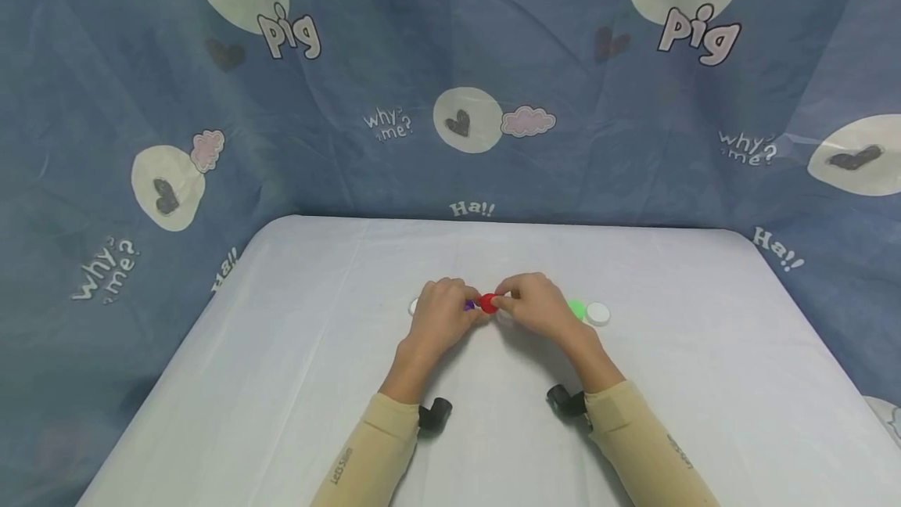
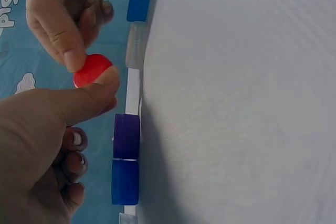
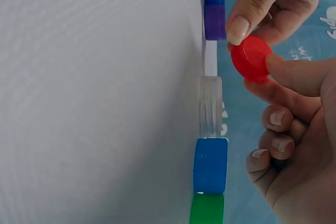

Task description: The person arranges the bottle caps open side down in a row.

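Observation:
Above the white table, both hands pinch a round red plastic cap [image 1: 489, 303] between thumb and finger. My left hand [image 1: 441, 313] holds its left edge and my right hand [image 1: 538, 305] its right edge. In the left wrist view, the left thumb [image 2: 106, 81] lies over part of the red cap. A row of caps stands on the table by the hands. On the left side are a purple cap [image 2: 126, 136] and a blue cap [image 2: 125, 182]. To the right come a clear ridged cap [image 3: 211, 107], another blue cap [image 3: 210, 166] and a green cap [image 3: 207, 209].
A white cap [image 1: 598, 314] ends the row at the right, beside the green one. Another pale cap [image 1: 413, 306] is partly hidden behind the left hand. A blue printed cloth [image 1: 394, 170] hangs behind the white-covered table [image 1: 317, 405]. Black wrist cameras [image 1: 436, 415] sit at both sleeves.

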`<state>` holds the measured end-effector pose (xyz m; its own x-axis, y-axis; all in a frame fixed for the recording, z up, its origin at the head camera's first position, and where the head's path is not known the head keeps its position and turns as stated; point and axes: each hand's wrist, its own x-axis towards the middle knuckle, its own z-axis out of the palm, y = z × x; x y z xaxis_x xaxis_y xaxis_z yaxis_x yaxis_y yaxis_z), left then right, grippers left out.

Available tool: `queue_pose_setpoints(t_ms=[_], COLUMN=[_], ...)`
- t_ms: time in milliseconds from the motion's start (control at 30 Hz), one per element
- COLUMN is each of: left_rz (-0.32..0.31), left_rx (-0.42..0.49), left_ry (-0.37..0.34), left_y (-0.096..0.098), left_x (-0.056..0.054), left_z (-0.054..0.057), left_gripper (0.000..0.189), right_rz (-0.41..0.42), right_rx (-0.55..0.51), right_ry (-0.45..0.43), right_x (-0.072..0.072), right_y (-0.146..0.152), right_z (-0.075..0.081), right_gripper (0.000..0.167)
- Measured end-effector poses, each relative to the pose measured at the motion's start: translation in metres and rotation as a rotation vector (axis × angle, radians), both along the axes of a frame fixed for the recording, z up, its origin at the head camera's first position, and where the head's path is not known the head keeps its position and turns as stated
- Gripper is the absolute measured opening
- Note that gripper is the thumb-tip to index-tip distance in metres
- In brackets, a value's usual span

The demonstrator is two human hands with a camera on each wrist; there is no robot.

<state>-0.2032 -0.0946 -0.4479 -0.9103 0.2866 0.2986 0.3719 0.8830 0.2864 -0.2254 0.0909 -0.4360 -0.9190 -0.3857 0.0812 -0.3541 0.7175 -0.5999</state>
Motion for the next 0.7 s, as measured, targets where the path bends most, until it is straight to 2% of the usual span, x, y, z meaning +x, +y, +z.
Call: queue_pose_setpoints(t_ms=[300,467,700], left_rz=[-0.022,-0.006,0.014], left_rx=[0.005,-0.012,-0.046], left_ry=[0.091,0.083,0.049], left_y=[0.0002,-0.0014,-0.0021], left_x=[-0.0009,-0.0021,-0.0015], left_z=[-0.0018,-0.0018,-0.0033], left_gripper=[0.025,0.024,0.032], right_rz=[0.030,0.003,0.003], right_rx=[-0.069,-0.036,0.033], right_ry=[-0.024,0.000,-0.038], right_x=[0.0007,-0.0006,-0.0001], right_y=[-0.0001,0.0008,0.0001], right_z=[-0.0022,-0.0020,-0.0020], right_gripper=[0.015,0.014,0.020])
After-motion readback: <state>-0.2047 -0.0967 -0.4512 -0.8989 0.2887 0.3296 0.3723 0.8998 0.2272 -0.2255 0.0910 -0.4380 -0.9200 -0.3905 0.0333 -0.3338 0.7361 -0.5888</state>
